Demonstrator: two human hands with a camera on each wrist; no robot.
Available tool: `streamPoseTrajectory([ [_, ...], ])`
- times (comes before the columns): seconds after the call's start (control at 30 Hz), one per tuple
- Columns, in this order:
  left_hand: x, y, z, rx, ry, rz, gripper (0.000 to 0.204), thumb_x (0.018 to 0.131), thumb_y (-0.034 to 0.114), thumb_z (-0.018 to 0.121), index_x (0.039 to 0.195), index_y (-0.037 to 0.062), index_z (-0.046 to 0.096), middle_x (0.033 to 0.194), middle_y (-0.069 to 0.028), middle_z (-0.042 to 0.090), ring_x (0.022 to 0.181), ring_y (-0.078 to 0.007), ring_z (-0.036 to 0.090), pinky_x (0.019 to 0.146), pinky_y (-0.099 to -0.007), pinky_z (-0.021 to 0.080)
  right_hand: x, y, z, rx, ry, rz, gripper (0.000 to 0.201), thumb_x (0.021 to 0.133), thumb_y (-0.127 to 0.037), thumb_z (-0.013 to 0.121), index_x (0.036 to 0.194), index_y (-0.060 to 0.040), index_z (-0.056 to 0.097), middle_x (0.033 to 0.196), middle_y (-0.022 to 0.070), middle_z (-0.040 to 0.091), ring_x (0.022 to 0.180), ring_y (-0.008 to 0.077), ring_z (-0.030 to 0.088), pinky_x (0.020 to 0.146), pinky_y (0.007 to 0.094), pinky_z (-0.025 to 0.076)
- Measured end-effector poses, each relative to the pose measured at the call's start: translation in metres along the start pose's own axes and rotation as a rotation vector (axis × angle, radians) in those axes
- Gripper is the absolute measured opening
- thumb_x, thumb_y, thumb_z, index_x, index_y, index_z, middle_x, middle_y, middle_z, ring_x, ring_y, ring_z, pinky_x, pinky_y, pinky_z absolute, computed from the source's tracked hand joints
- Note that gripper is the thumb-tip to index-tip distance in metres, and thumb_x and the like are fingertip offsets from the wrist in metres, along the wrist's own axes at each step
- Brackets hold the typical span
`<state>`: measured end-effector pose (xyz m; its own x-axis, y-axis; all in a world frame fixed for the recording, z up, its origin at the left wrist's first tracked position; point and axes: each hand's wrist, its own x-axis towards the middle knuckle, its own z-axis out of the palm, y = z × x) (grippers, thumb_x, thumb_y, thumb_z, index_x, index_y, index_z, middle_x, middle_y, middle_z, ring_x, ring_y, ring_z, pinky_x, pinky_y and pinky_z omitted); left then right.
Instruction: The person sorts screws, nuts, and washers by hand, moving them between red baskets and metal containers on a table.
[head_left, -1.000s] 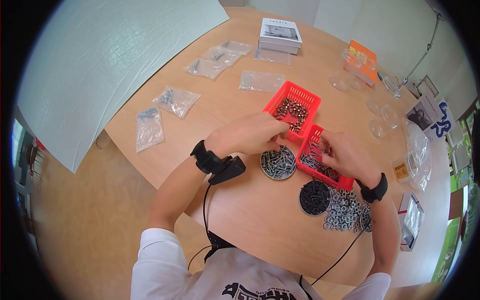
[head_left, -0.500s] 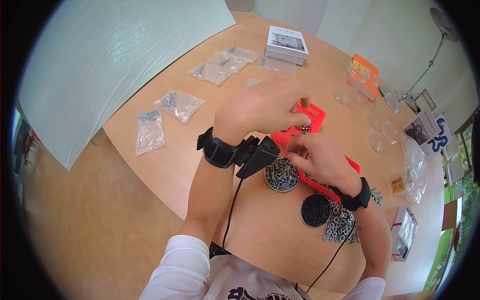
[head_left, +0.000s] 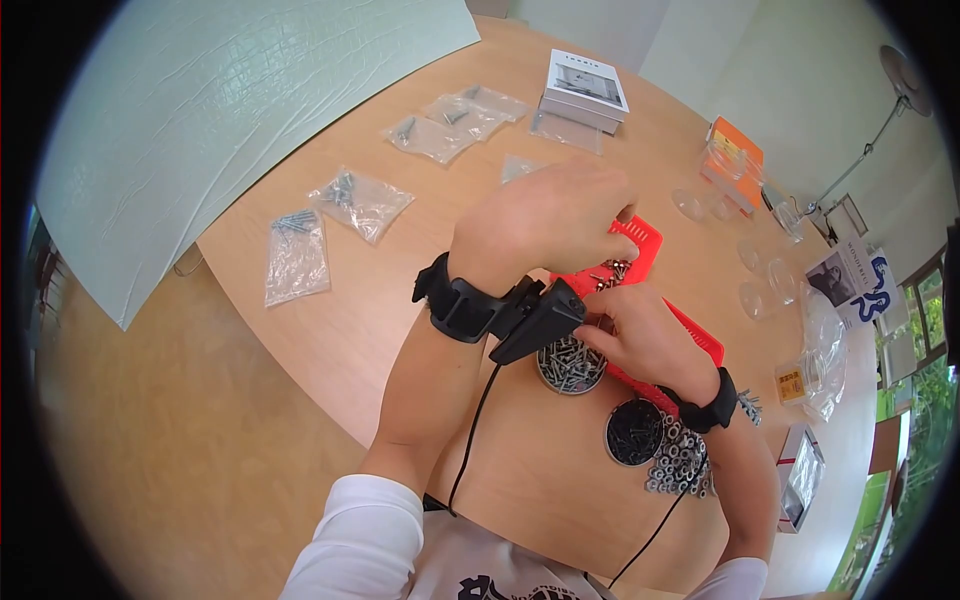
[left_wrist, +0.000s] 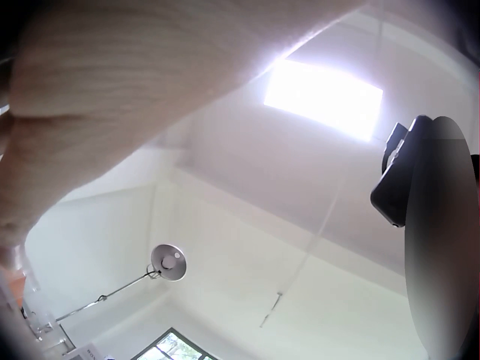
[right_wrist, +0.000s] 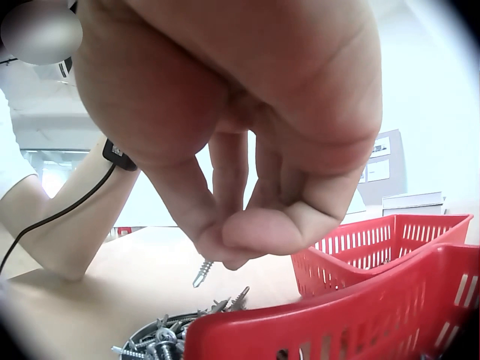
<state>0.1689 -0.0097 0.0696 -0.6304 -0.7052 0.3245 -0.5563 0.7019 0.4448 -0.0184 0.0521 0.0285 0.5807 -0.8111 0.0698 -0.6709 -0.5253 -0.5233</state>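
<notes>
In the head view my left hand [head_left: 545, 220] reaches over the far red basket [head_left: 648, 243], which holds brownish screws [head_left: 612, 272]. Its fingers are bent above them; whether they hold anything cannot be made out. Only its palm side shows in the left wrist view. My right hand [head_left: 645, 335] is beside the round dish of silver screws [head_left: 572, 366], partly covering the near red basket [head_left: 700, 335]. The right wrist view shows a silver screw [right_wrist: 202, 274] pinched in its fingertips, point down, above the heap of screws [right_wrist: 169, 335].
A dish of black screws [head_left: 634, 432] and a pile of nuts [head_left: 680, 462] lie nearer the body. Plastic bags [head_left: 360, 203], books [head_left: 585, 90], clear lids [head_left: 752, 300] and an orange box [head_left: 733, 165] are spread around. A cable runs from each wrist.
My left hand has moved from above the silver-screw dish to the far basket. My right hand has left the inside of the near basket and come over towards the dish. The head view has shifted.
</notes>
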Motion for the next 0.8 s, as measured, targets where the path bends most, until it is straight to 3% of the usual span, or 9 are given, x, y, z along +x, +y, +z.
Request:
streamPoseTrajectory([
  [0.33,0.001,0.002,-0.004,-0.005,-0.039,-0.024,0.041,0.088,0.039,0.072,0.107,0.0029,0.070,0.089,-0.0127,0.069,0.094,-0.0311,0.063,0.080,-0.0405,0.051,0.003,-0.005,0.000,-0.097,-0.105,0.068,0.015,0.082,-0.005,0.070,0.094,0.0028,0.072,0.081,0.0197,0.071,0.079,0.0374,0.069,0.075,0.0437,0.055],
  [0.43,0.000,-0.001,-0.002,-0.013,-0.002,-0.014,0.041,0.088,0.039,0.072,0.107,0.0029,0.070,0.089,-0.0126,0.069,0.094,-0.0312,0.063,0.080,-0.0406,0.051,-0.001,0.000,0.006,-0.110,-0.060,0.016,0.019,0.084,-0.011,0.075,0.086,0.0058,0.067,0.075,0.0198,0.068,0.068,0.0347,0.067,0.065,0.0405,0.052],
  [0.53,0.000,-0.001,-0.003,-0.013,-0.015,-0.020,0.040,0.088,0.039,0.072,0.107,0.0030,0.070,0.090,-0.0127,0.069,0.094,-0.0310,0.063,0.080,-0.0408,0.051,0.001,-0.003,0.000,-0.055,-0.078,0.067,0.021,0.083,-0.006,0.070,0.102,0.0019,0.070,0.085,0.0191,0.072,0.081,0.0364,0.070,0.077,0.0437,0.055],
  [0.63,0.000,0.000,-0.002,-0.001,-0.019,-0.033,0.040,0.088,0.039,0.072,0.108,0.0030,0.070,0.090,-0.0129,0.069,0.094,-0.0311,0.063,0.080,-0.0409,0.051,0.004,-0.004,-0.002,-0.046,-0.097,0.125,0.020,0.083,-0.007,0.071,0.101,0.0023,0.069,0.084,0.0188,0.071,0.081,0.0361,0.069,0.076,0.0446,0.054],
  [0.8,0.000,-0.001,0.001,0.005,0.018,-0.001,0.040,0.088,0.037,0.072,0.108,0.0027,0.069,0.089,-0.0137,0.069,0.092,-0.0317,0.064,0.079,-0.0409,0.051,-0.002,0.001,-0.002,-0.087,0.013,0.042,0.018,0.084,-0.008,0.070,0.099,0.0030,0.069,0.085,0.0197,0.070,0.083,0.0376,0.068,0.075,0.0455,0.053],
])
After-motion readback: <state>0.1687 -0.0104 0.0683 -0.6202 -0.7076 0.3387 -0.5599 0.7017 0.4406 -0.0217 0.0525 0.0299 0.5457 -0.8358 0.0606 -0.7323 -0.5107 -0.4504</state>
